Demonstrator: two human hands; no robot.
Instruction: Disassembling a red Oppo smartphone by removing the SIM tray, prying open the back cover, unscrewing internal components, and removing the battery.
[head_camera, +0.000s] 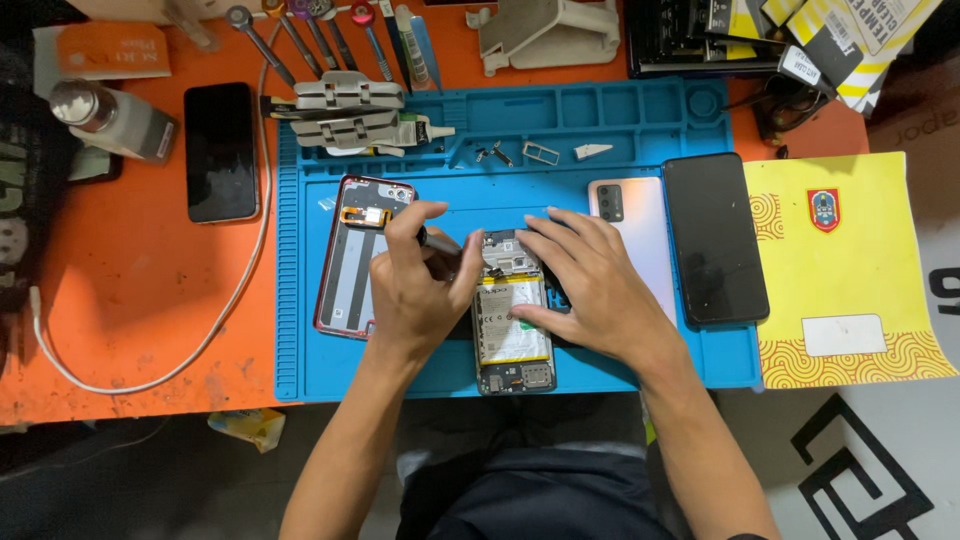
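Squarely between both hands (420, 285), opened phone (512, 330).

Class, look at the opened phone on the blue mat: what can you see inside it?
Inside the opened phone: a pale battery and circuit boards. The right hand covers part of its upper end.

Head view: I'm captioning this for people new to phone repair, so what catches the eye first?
The opened phone with its battery exposed, mid-mat, between both hands: the left hand grips a dark tool, the right hand steadies the phone. The blue mat stands out against the orange table.
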